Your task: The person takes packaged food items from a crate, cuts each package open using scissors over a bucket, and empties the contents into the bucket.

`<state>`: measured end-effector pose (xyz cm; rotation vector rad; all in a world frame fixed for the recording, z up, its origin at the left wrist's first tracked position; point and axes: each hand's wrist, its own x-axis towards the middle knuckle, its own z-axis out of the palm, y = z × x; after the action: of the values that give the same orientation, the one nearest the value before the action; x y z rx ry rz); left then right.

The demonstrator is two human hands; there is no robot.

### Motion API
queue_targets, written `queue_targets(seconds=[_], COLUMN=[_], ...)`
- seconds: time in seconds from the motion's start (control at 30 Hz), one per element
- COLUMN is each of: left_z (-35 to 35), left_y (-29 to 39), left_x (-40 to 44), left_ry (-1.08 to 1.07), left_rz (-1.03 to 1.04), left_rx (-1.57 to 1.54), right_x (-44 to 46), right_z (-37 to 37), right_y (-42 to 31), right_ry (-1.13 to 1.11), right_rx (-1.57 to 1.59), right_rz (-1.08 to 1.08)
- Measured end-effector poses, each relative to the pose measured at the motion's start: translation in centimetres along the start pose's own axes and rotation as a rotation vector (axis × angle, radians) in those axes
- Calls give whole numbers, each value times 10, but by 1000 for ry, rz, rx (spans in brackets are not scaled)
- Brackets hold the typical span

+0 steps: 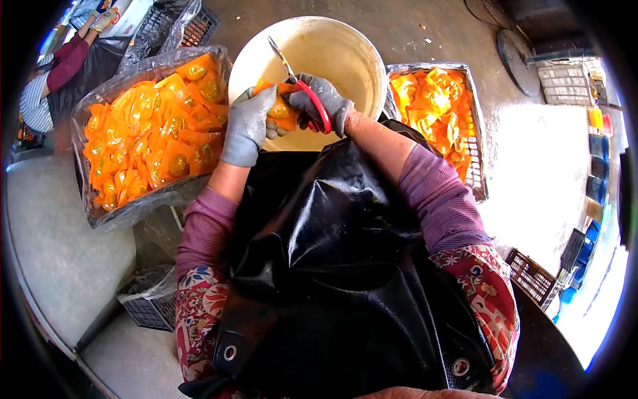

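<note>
Over the near part of a large cream bucket [359, 60], my left hand [249, 126], in a grey glove, grips an orange packet [282, 114] with something round inside. My right hand [319, 103], also gloved, is closed on red-handled scissors [318, 110], whose blades point up and to the left over the bucket. The two hands are close together around the packet. To the left, a plastic-lined crate [83, 149] is heaped with orange packets [146, 126]. On the right, a white crate [475, 149] holds orange wrappers [432, 100].
A black apron [332, 279] covers my lap. At the upper left a co-worker's gloved hand [105, 20] shows beside dark crates [199, 30]. Another dark crate [149, 309] stands at the lower left, a brown crate [531, 276] at the lower right.
</note>
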<state>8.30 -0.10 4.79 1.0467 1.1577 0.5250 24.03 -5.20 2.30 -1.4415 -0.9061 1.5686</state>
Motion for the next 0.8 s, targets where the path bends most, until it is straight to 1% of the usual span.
queue_targets(seconds=[0.07, 0.1, 0.2, 0.23, 0.3, 0.33, 0.37, 0.4, 0.47, 0.5, 0.53, 0.57, 0.6, 0.63, 0.73, 0.77, 0.8], left_z=[0, -2, -7, -9, -16, -20, -11, -12, -12, -14, -16, -15, -12, -7, -1, 1, 1], left_y=[-3, -5, -8, -5, -10, -13, -5, -7, -10, -14, -14, -13, -15, -13, -18, -17, -18], left_x=[2, 5, 16, 17, 26, 29, 23, 23, 25, 27, 31, 28, 24, 20, 21, 20, 17], left_ry=[62, 82, 220, 265, 297, 318, 403, 389, 338, 409, 372, 346, 316, 363, 212, 206, 143], left_rz=[23, 37, 130, 134, 131, 128, 111, 121, 139, 105, 140, 164, 181, 176, 207, 212, 191], left_rx=[15, -27, -234, -301, -320, -329, -376, -376, -356, -212, -248, -291, -333, -283, -266, -168, -167], right_x=[11, 14, 6, 8, 7, 2, -7, -3, 12, 16, 23, 10, 2, 20, 0, 5, 6], right_z=[2, 4, 8, 3, 5, 6, 11, 10, 6, 8, 1, 1, 2, -2, 7, 8, 6], right_y=[10, 11, -5, 0, -1, -1, -10, -1, 43, 47, 47, 13, -2, 23, -8, -3, 1], right_ry=[12, 29, 100, 92, 272, 324, 385, 327, 213, 226, 250, 256, 263, 252, 150, 140, 122], right_rx=[8, -37, 232, 302, 115, 34, -50, -389, -1056, -1038, -832, -628, -423, -165, 120, 186, 180], right_rz=[-33, -103, 24, 0, -276, -402, -524, -554, -577, -595, -464, -325, -179, -283, -47, -100, -107])
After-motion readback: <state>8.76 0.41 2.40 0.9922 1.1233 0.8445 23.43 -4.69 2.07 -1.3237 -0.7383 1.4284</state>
